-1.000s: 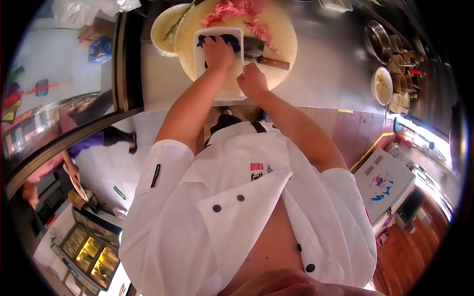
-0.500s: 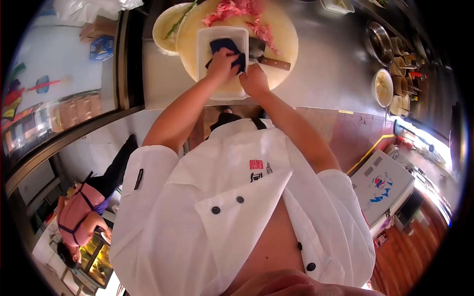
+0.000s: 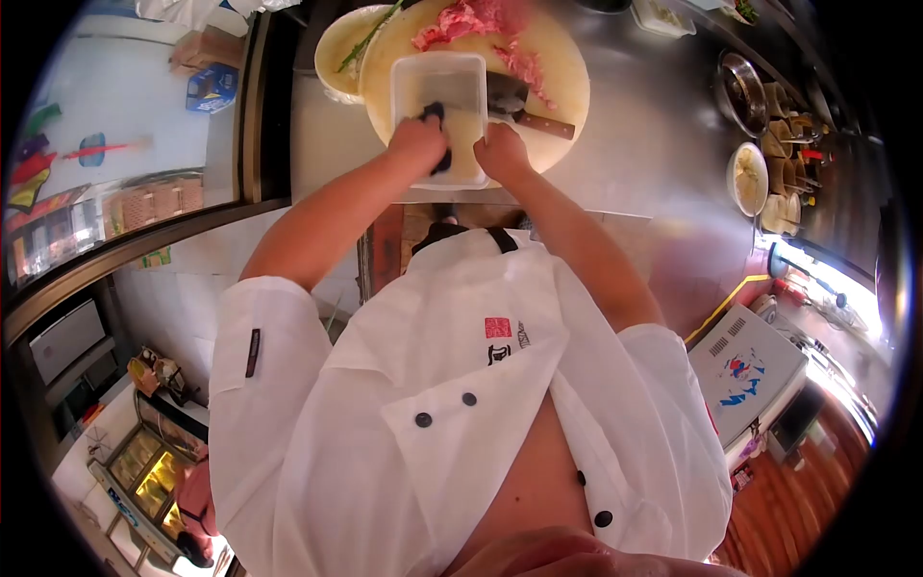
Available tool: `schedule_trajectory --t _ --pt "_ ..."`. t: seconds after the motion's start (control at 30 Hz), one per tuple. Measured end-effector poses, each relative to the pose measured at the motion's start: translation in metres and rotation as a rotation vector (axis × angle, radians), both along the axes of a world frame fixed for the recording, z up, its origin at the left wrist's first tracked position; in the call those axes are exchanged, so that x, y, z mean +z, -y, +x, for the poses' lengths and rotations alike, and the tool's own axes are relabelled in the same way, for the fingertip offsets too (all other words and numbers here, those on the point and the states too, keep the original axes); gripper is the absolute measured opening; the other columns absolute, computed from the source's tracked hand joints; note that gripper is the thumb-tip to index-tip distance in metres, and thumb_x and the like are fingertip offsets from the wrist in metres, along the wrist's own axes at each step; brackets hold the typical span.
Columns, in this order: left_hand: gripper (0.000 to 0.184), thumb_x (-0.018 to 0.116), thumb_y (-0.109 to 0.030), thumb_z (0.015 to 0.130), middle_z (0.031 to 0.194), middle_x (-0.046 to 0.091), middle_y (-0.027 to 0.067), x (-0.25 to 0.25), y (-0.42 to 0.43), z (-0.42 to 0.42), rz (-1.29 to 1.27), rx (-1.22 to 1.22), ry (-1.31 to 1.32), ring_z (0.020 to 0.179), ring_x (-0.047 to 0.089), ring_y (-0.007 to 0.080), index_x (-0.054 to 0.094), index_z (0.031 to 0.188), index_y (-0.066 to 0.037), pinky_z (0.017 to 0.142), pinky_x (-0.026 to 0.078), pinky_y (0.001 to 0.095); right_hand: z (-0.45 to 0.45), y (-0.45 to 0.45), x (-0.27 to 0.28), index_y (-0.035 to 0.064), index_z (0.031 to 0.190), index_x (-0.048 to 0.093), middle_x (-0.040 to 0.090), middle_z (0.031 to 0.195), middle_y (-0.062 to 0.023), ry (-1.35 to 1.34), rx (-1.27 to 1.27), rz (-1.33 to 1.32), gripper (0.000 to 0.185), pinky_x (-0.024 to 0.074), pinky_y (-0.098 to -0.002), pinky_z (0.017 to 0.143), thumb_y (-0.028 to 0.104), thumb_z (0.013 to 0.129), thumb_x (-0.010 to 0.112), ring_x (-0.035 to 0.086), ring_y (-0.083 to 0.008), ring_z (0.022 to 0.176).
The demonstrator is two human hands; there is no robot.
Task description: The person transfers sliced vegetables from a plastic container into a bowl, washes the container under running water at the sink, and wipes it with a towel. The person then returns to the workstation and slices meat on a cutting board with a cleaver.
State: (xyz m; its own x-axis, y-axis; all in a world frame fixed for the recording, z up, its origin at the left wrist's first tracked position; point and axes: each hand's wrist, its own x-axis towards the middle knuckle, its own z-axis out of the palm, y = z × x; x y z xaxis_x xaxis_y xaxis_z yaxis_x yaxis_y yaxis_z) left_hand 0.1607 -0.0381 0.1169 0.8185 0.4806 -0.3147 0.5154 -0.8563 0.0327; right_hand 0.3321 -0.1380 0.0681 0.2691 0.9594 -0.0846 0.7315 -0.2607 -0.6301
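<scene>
My left hand (image 3: 419, 142) is closed around a dark cloth (image 3: 442, 159), whose ends stick out on both sides of the fingers. It is inside a white rectangular plastic container (image 3: 438, 63), over its near left part, and is slightly blurred. My right hand (image 3: 503, 154) grips the container's right side wall. Under the container lies a round cutting board (image 3: 567, 72). To the right of the container, a cleaver (image 3: 546, 125) with a wooden handle lies on the board. Raw red meat (image 3: 461, 21) is spread on the board's far part.
A pale bowl (image 3: 332, 53) with a green stalk stands left of the board. On the right of the metal counter (image 3: 635, 125) are a steel bowl (image 3: 740, 88) and a white bowl of food (image 3: 747, 178). A person (image 3: 197, 505) is partly visible at lower left.
My left hand has moved nearer and left within the container, bunching the cloth that was spread out. My right hand stays at the container's side. The other person has moved lower, mostly out of view.
</scene>
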Motion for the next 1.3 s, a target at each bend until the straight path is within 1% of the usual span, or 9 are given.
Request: schedule_trajectory --t 0.1,0.33,0.43,0.73,0.83,0.97,1.1,1.23,1.3 --pt "0.023 0.068 -0.011 0.079 0.099 0.063 0.0172 0.012 -0.027 0.012 0.117 0.106 0.042 0.082 0.069 0.0325 0.064 0.101 -0.006 0.067 0.057 0.0456 0.002 -0.003 0.003 -0.0028 0.090 0.061 0.063 0.096 -0.0276 -0.011 0.041 -0.140 0.024 0.0513 -0.0518 0.083 0.020 0.083 0.057 0.063 -0.0441 0.094" --pt "0.029 0.066 -0.033 0.086 0.093 0.067 0.0147 -0.040 -0.053 0.067 0.075 0.728 0.598 0.086 0.067 0.0382 0.069 0.101 -0.009 0.077 0.054 0.0494 0.001 -0.004 0.005 -0.0028 0.090 0.061 0.064 0.096 -0.0261 0.010 0.080 -0.096 0.023 0.0514 -0.0509 0.084 0.019 0.083 0.057 0.063 -0.0438 0.092" --pt "0.034 0.067 -0.036 0.084 0.109 0.065 0.0172 -0.051 -0.039 0.086 -0.044 0.739 0.642 0.101 0.064 0.0363 0.071 0.103 -0.007 0.084 0.052 0.0482 -0.001 -0.005 0.008 -0.0029 0.089 0.062 0.064 0.094 -0.0257 0.041 0.111 -0.086 0.023 0.0513 -0.0508 0.083 0.019 0.083 0.057 0.063 -0.0439 0.092" --pt "0.027 0.078 -0.028 0.076 0.103 0.058 0.0110 -0.027 0.018 0.001 -0.370 0.187 0.358 0.096 0.063 0.0325 0.074 0.094 -0.010 0.081 0.052 0.0434 -0.003 0.001 0.003 -0.0021 0.086 0.065 0.065 0.094 -0.0283 -0.096 -0.027 -0.046 0.025 0.0503 -0.0532 0.082 0.021 0.083 0.057 0.063 -0.0464 0.091" --pt "0.021 0.074 -0.023 0.078 0.102 0.059 0.0096 -0.016 0.025 -0.018 -0.442 -0.035 0.278 0.095 0.065 0.0309 0.074 0.096 -0.012 0.079 0.053 0.0421 -0.004 -0.002 0.019 -0.0019 0.087 0.065 0.065 0.095 -0.0284 -0.142 -0.016 -0.119 0.025 0.0503 -0.0530 0.083 0.021 0.083 0.056 0.063 -0.0462 0.091" --pt "0.016 0.067 -0.017 0.081 0.102 0.061 0.0110 0.012 0.012 -0.015 -0.209 -0.172 0.009 0.089 0.067 0.0320 0.074 0.095 -0.013 0.076 0.054 0.0440 -0.003 -0.002 0.010 -0.0020 0.092 0.064 0.065 0.097 -0.0277 -0.065 0.012 -0.150 0.026 0.0503 -0.0532 0.084 0.021 0.083 0.056 0.063 -0.0452 0.092" --pt "0.015 0.064 -0.019 0.083 0.101 0.063 0.0161 -0.008 -0.029 0.003 0.191 0.126 0.069 0.080 0.069 0.0329 0.067 0.093 -0.008 0.068 0.055 0.0481 -0.007 0.000 -0.003 -0.0032 0.092 0.063 0.065 0.092 -0.0306 -0.050 0.003 -0.095 0.028 0.0502 -0.0541 0.082 0.022 0.081 0.056 0.063 -0.0484 0.091" --pt "0.021 0.066 -0.020 0.083 0.096 0.069 0.0157 -0.012 -0.060 0.041 0.071 0.521 0.219 0.089 0.070 0.0337 0.068 0.098 -0.006 0.074 0.056 0.0470 -0.006 -0.003 0.002 -0.0024 0.089 0.062 0.064 0.094 -0.0274 -0.009 0.038 -0.077 0.024 0.0510 -0.0521 0.083 0.020 0.082 0.057 0.063 -0.0453 0.091" --pt "0.025 0.066 -0.027 0.085 0.095 0.070 0.0173 -0.027 -0.057 0.057 0.039 0.867 0.539 0.090 0.068 0.0368 0.068 0.097 -0.005 0.078 0.054 0.0488 -0.006 0.000 0.005 -0.0019 0.089 0.062 0.063 0.095 -0.0255 0.011 0.047 -0.087 0.022 0.0517 -0.0508 0.083 0.019 0.083 0.057 0.063 -0.0431 0.091"
